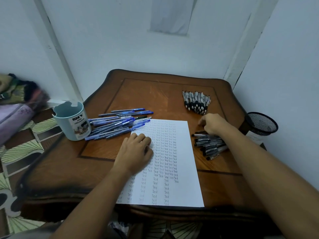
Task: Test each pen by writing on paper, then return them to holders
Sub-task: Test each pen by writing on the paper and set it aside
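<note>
A white paper sheet [183, 187] filled with rows of the word "Test" lies on the wooden table [155, 94]. My left hand [135, 152] rests on the sheet's left part, fingers loosely bent, holding nothing. My right hand [213, 123] hovers over the far end of a pile of black capped pens [209, 146] right of the sheet, fingers curled downward; whether it touches a pen is unclear. Several blue pens [117, 125] lie heaped left of the sheet beside a light-blue holder [72, 123]. A row of black-grip click pens [196, 100] lies at the back right.
A black mesh holder [261, 124] stands off the table's right edge by the wall. Walls close in behind and on the right. Folded fabric [19, 100] lies at the left over a patterned floor.
</note>
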Action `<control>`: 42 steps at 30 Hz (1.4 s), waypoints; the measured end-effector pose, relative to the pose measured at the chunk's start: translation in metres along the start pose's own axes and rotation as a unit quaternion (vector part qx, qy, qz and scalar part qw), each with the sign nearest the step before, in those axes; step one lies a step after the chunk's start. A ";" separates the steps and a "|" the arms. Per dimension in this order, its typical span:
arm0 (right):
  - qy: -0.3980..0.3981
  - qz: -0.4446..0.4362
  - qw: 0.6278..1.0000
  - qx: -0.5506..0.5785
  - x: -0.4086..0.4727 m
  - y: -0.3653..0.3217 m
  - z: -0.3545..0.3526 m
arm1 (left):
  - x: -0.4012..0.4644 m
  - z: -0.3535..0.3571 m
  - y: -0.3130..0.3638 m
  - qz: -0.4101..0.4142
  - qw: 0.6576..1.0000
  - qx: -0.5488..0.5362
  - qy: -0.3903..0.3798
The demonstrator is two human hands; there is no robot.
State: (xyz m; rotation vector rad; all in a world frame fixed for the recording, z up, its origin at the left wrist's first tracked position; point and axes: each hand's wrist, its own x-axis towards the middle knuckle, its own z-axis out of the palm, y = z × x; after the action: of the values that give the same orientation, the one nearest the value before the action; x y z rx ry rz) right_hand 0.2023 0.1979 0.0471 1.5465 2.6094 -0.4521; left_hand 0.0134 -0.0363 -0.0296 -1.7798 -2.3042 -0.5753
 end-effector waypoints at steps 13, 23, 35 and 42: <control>0.051 -0.047 0.992 -0.102 -0.020 0.012 0.002 | -0.016 -0.007 0.008 -0.001 1.000 -0.021 -0.010; 0.183 -0.166 0.968 0.031 -0.054 -0.015 0.011 | -0.031 -0.018 0.005 0.000 0.998 -0.057 -0.039; 0.098 -0.044 0.798 0.593 -0.107 -0.047 0.033 | -0.040 -0.025 0.009 -0.022 0.995 -0.052 -0.088; 0.047 -0.028 0.729 0.682 -0.124 -0.043 0.045 | -0.043 -0.028 0.014 -0.034 0.993 -0.050 -0.102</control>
State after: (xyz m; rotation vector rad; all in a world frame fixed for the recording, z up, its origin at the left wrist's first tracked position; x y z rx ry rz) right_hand 0.2221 0.0607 0.0392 1.5662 2.2253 -2.7660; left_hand 0.0354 -0.0834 -0.0170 -1.8907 -2.5214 -0.5527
